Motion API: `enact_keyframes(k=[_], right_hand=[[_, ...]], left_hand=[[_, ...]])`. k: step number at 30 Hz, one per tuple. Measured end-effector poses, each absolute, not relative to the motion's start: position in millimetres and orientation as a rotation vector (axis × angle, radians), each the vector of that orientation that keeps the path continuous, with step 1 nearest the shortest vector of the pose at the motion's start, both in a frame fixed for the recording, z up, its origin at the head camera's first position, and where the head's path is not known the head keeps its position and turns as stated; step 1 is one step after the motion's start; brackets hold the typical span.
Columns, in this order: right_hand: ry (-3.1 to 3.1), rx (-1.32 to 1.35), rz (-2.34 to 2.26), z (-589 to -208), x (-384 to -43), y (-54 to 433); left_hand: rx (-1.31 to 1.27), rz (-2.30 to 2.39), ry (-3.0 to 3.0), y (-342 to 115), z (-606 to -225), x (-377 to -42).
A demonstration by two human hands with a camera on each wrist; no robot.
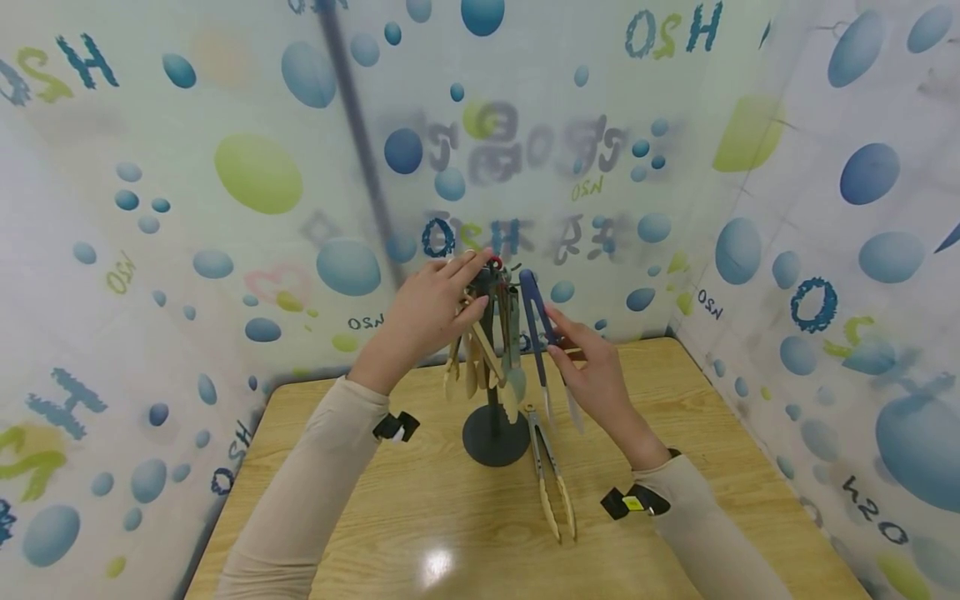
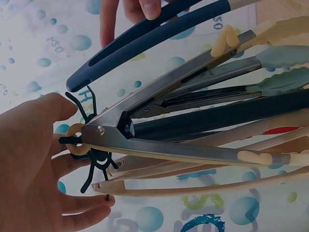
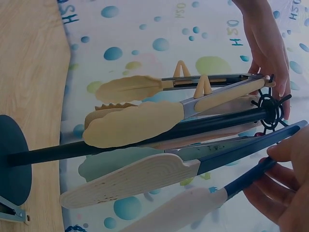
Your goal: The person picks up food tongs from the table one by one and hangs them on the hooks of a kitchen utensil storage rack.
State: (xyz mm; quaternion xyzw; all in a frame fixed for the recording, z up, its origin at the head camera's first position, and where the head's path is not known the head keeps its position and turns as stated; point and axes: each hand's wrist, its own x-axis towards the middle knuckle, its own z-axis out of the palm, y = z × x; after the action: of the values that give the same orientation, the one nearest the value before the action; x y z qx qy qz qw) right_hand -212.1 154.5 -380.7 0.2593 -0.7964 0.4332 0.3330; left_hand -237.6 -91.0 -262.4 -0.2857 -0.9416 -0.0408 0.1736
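My left hand (image 1: 431,308) holds the top of a black hanging stand (image 1: 495,437), its thumb and fingers around the ring of hooks (image 2: 99,157). Dark-blue-handled tongs (image 1: 532,317) with pale flat heads (image 3: 135,179) are pinched between the thumb and fingers of my right hand (image 1: 596,371). They stand with spread arms, heads downward, the joined end close to the hooks in the left wrist view. From the stand hang several other tongs, among them steel ones with beige heads (image 3: 137,123) and ones with grey-green heads (image 2: 285,79).
Steel tongs with beige tips (image 1: 551,479) lie spread on the wooden table (image 1: 390,517), beside the stand's round base. Curtains (image 1: 255,250) printed with blue and green bubbles surround the table at the back and sides.
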Motion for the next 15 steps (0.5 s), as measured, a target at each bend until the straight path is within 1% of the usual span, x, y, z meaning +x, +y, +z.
enact_keyframes(k=[15], right_hand=[[-2.084,0.660,1.129,-382.4,-213.8,155.0]], left_hand=[[-0.809,-0.119,-2.670,-90.9,-262.6,-237.8]])
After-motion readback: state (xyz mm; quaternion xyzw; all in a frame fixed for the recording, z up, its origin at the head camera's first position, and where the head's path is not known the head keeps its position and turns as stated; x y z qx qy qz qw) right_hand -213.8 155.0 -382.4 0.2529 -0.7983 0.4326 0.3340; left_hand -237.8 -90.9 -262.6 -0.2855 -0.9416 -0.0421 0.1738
